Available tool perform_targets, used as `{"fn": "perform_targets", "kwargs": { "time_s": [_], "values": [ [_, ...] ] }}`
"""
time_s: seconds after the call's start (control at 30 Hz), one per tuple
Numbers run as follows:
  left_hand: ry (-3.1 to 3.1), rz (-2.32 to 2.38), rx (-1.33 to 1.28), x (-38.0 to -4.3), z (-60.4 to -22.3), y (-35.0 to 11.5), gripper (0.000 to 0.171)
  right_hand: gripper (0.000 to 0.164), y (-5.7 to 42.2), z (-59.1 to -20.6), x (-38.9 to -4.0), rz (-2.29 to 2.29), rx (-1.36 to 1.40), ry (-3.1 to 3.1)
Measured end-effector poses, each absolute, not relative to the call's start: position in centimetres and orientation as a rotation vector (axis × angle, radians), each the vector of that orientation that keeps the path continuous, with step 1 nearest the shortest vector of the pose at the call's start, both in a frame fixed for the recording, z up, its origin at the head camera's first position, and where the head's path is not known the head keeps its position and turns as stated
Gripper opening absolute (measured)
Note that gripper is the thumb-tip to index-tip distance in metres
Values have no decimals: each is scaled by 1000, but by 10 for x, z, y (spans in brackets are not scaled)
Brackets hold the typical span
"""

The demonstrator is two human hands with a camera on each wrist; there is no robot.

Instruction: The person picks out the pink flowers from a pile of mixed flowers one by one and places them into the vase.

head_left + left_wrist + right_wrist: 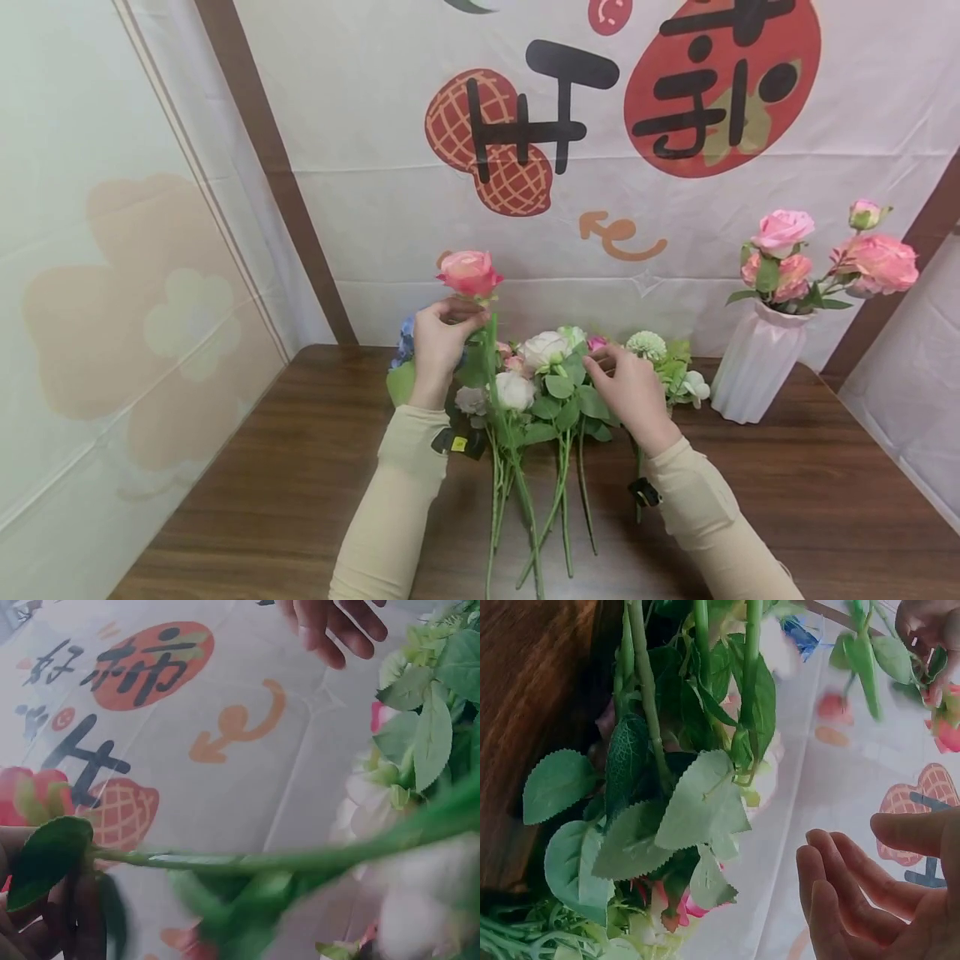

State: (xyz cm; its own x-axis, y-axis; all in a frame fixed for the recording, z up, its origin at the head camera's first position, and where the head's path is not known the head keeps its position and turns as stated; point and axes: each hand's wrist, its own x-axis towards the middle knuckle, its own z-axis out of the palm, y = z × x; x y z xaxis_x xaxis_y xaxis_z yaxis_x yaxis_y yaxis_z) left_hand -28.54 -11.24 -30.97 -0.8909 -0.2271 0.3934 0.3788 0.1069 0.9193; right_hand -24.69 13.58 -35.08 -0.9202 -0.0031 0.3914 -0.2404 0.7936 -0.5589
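Above the far left part of the flower pile (pixel 543 408), the pink rose (pixel 469 275) is up in the L hand (pixel 438 350), bloom on top and w/ the wall cloth behind it. Its stem (pixel 493 354) runs down and twd the near edge, approx. upright, bit of a lean; the lower end gets lost among the other stems, so can't tell exactly where it stops. The relation that counts, I'd say: rose is left of & higher than the R hand (pixel 630 392), w/ a clear gap btwn, so the L hand is the nearer one & has it, thumb and fingers pinching just under the bloom; the L wrist view has a leaf partly hiding that grip. R hand is at the right side of the pile, nr the green leaves (pixel 592 404); fingers loosely bent, thumb well apart, nothing in it. R wrist view shows it apart from the leaves, i.e. no contact visible. White vase (pixel 759 367) w/ pink flowers (pixel 783 233) stands far right on the table (pixel 247 492), past the R hand, so well apart from the rose.
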Motion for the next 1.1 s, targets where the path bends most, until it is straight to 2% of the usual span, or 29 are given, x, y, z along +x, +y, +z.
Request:
{"fn": "perform_targets", "kwargs": {
  "time_s": [0.2,0.5,0.9,1.1],
  "values": [
    [-1908,-1913,-181,-288,-309,-114,17,31,138,-349,-246,877,181,-2590],
    [-1926,-1977,-78,-295,-302,-119,20,26,130,-352,-246,918,231,-2594],
    [-1819,-1858,-73,-293,-303,-95,14,22,77,-364,-243,1189,511,-2708],
    [-1781,-1865,-24,-290,-311,-87,14,17,70,-369,-240,1267,535,-2743]
  ]
}}
